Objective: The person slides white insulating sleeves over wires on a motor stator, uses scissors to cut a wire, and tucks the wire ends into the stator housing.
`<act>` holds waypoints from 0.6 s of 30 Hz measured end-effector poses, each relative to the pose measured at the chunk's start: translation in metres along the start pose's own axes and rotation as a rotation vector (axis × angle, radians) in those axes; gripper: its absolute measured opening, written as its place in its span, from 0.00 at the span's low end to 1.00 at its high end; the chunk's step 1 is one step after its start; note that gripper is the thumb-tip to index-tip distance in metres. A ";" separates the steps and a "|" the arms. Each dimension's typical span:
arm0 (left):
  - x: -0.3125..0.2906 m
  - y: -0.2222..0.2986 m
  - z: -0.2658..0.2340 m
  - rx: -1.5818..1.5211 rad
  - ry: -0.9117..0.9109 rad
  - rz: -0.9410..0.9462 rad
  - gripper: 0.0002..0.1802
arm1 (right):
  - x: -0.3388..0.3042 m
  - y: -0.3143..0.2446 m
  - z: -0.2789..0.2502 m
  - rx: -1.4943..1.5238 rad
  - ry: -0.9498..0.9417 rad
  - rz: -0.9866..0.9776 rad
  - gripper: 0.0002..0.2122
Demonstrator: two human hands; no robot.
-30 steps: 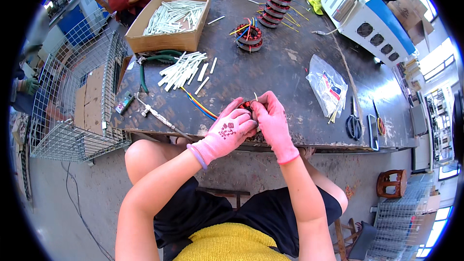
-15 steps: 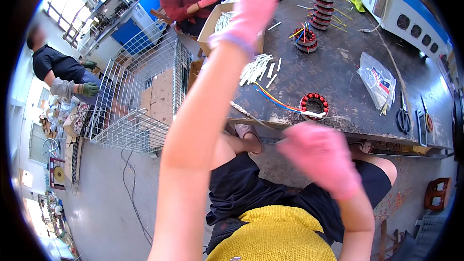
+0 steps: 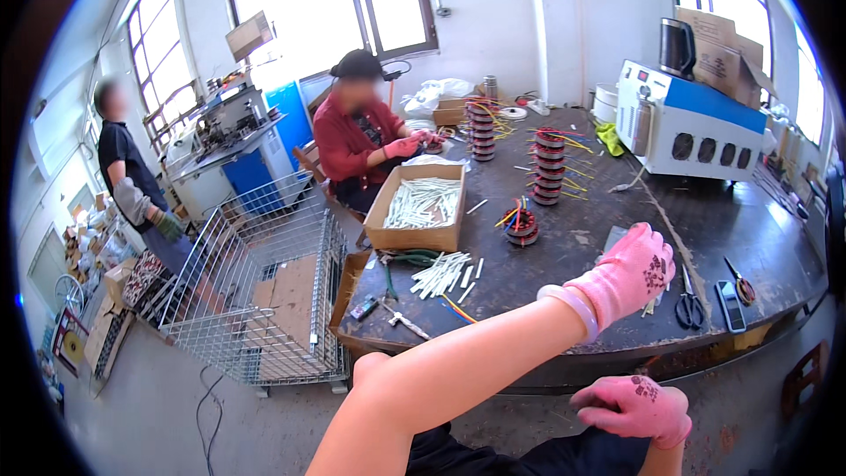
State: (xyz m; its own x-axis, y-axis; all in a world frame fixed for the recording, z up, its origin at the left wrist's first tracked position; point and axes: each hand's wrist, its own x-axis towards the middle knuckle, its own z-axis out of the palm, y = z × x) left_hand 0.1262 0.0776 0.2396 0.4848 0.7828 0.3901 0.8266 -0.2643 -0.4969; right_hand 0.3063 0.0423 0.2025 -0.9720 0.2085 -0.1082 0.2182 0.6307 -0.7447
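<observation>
On the right half of the dark, worn table (image 3: 568,256), in from its front edge, we have one clear plastic bag (image 3: 614,236), mostly hidden behind our pink-gloved left hand (image 3: 627,271). Our left arm slants across the table's front edge, wrist cocked and knuckles up; the fingertips are turned out of sight, so we cannot tell whether they grip the bag. Our pink-gloved right hand (image 3: 636,407) hangs lower, in front of that edge, back upward, its fingers loosely bent and a little apart from the thumb.

Toward the right front corner we count three things — one pair of black scissors (image 3: 688,291), one flat rectangular phone (image 3: 731,307) and one pair of orange-handled scissors (image 3: 738,280). Toward the far edge stand two tall stacks of red-and-grey wound rings (image 3: 548,172), with one short stack (image 3: 522,231) nearer us. By the left edge sit one open cardboard box of white sticks (image 3: 410,240) and one loose white pile (image 3: 439,276). One white-and-blue machine (image 3: 692,119) stands at the far right. Beyond the table's left side we see two other people (image 3: 357,145).
</observation>
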 end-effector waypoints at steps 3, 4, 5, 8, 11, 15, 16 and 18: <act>0.011 -0.002 0.015 -0.070 0.103 0.017 0.09 | -0.002 -0.008 -0.011 0.410 -0.190 -0.302 0.14; 0.010 -0.002 0.016 -0.092 0.097 0.011 0.09 | 0.001 -0.011 -0.009 0.556 -0.260 -0.465 0.14; 0.005 -0.001 0.025 -0.052 0.105 0.017 0.09 | 0.007 -0.019 -0.001 0.766 -0.273 -0.504 0.13; -0.004 -0.002 0.047 0.086 0.134 0.072 0.05 | 0.044 -0.036 0.033 1.252 -0.526 -0.607 0.14; -0.006 0.006 0.082 -0.067 0.063 -0.016 0.02 | 0.078 -0.069 0.060 1.200 -0.234 -0.539 0.14; -0.053 -0.021 0.085 -0.463 -0.160 -0.119 0.07 | 0.064 0.057 0.001 1.535 0.457 -0.747 0.15; -0.085 -0.037 0.082 -0.480 -0.001 -0.160 0.14 | 0.045 0.079 -0.009 1.457 0.619 -0.602 0.16; -0.130 -0.052 0.071 -0.509 0.196 -0.327 0.14 | 0.012 0.121 -0.024 0.921 0.990 -0.090 0.14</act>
State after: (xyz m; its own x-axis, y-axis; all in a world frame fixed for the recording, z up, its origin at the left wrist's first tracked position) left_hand 0.0000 0.0297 0.1599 0.1879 0.7636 0.6177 0.9497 -0.3016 0.0839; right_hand 0.3228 0.1396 0.1270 -0.4251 0.8853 0.1886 -0.3589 0.0265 -0.9330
